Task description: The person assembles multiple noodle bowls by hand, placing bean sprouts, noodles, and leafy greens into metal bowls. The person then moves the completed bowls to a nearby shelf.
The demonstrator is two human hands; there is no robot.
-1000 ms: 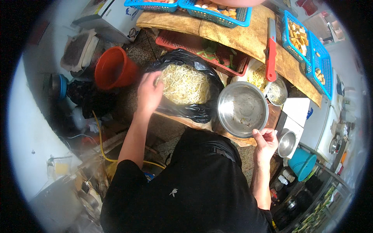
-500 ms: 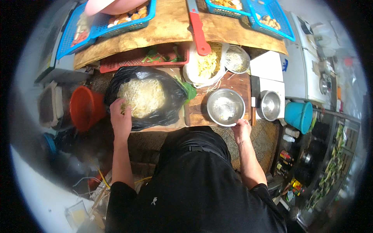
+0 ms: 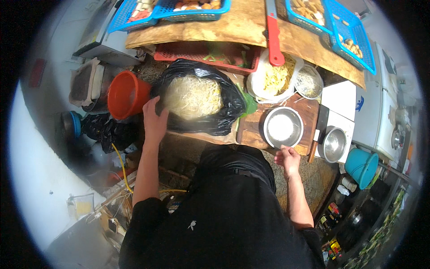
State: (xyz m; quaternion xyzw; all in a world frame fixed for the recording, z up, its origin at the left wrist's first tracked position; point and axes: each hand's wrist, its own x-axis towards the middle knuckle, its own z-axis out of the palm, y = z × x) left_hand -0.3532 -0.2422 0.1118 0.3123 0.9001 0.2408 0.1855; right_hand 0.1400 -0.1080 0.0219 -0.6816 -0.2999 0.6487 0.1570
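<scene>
A black plastic bag (image 3: 229, 96) full of bean sprouts (image 3: 193, 99) lies left of the middle. My left hand (image 3: 155, 121) is at the bag's near left edge, thumb and fingers apart, with nothing visible between them. On the wooden cutting board (image 3: 251, 132) rests a round steel bowl (image 3: 283, 127), its inside bright with glare. My right hand (image 3: 289, 158) pinches the bowl's near rim with bent fingers. Just right of the board lies a cleaver (image 3: 319, 127) with a wooden handle.
Behind the board stand a white bag (image 3: 256, 89) of yellow strips and a metal bowl (image 3: 309, 81) of sprouts. A red-handled tool (image 3: 274, 40) overhangs the shelf. Another steel bowl (image 3: 333, 144), an orange bucket (image 3: 127, 95) and a teal bucket (image 3: 361, 168) stand around.
The view has swung, shifting the scene rightward. My left hand has drawn back from the sprouts to the bag's edge, fingers spreading. My right hand stays at the bowl's rim.
</scene>
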